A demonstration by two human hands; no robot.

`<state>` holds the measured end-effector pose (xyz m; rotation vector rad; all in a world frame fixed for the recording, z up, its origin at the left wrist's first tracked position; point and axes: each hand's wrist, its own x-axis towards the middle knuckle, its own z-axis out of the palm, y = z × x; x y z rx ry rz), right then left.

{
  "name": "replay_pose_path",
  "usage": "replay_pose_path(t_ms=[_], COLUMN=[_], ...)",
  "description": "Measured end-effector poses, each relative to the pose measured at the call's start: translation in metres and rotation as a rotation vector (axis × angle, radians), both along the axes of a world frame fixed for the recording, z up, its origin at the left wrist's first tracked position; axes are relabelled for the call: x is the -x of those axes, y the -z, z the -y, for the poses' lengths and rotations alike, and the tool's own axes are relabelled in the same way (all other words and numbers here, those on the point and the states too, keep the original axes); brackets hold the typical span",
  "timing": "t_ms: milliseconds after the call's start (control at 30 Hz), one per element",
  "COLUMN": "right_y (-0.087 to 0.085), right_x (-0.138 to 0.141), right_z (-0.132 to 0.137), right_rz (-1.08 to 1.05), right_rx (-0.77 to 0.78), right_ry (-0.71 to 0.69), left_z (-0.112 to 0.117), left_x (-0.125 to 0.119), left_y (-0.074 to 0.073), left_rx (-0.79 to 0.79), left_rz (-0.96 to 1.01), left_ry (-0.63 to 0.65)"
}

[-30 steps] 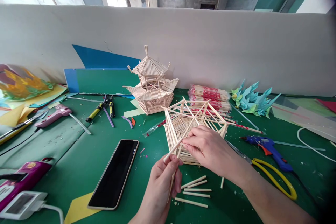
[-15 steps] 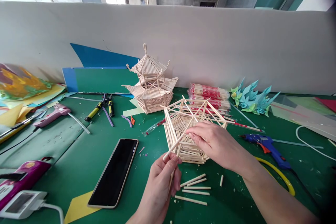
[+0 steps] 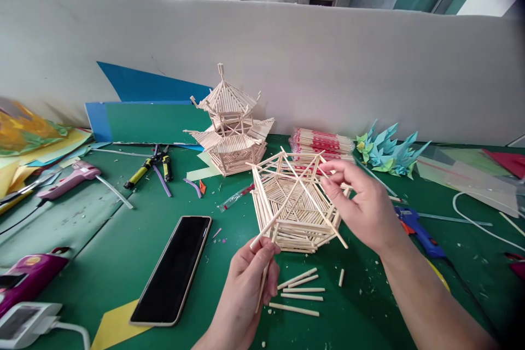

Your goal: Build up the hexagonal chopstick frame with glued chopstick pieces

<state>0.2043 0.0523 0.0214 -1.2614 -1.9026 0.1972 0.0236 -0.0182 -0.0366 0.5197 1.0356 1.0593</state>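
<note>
A low wooden-stick framework (image 3: 297,227) with stacked, many-sided walls stands in front of me, two long sticks crossing over its open top. My left hand (image 3: 248,290) pinches the near end of one crossing wooden stick (image 3: 279,209) at the framework's front left corner. Another thin stick (image 3: 261,287) points down from between these fingers. My right hand (image 3: 363,202) is at the upper right corner, thumb and forefinger closed around a rim stick there; the exact grip is partly hidden. Several short cut sticks (image 3: 303,290) lie on the table below.
Behind stands a finished-looking stick pagoda (image 3: 229,131), beside packed stick bundles (image 3: 320,142). A blue glue gun (image 3: 422,229) is at right, a pink glue gun (image 3: 69,180) and pliers (image 3: 153,167) at left. A phone (image 3: 174,270) lies near my left hand. Blue paper foliage (image 3: 389,150) sits at back right.
My right hand has moved from the crossing stick over the middle to the framework's upper right corner, uncovering the second crossing stick. My left hand keeps its pinch. The view has shifted slightly.
</note>
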Motion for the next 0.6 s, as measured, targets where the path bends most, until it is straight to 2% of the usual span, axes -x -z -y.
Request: replay_pose_path(t_ms=[100, 200, 400, 600], right_y=[0.006, 0.008, 0.004, 0.008], right_x=[0.01, 0.021, 0.034, 0.041], right_z=[0.004, 0.007, 0.009, 0.007], right_rz=[0.13, 0.238, 0.388, 0.405], right_rx=[0.101, 0.214, 0.287, 0.271], right_ry=[-0.181, -0.266, -0.298, -0.278], left_z=[0.0, -0.001, 0.0, 0.0], left_x=[0.0, 0.0, 0.0, -0.001], left_y=[0.0, 0.001, 0.003, -0.001], left_rx=[-0.003, -0.019, -0.017, -0.016], left_rz=[0.003, -0.002, -0.003, -0.007], left_ry=[-0.005, -0.008, -0.007, -0.002])
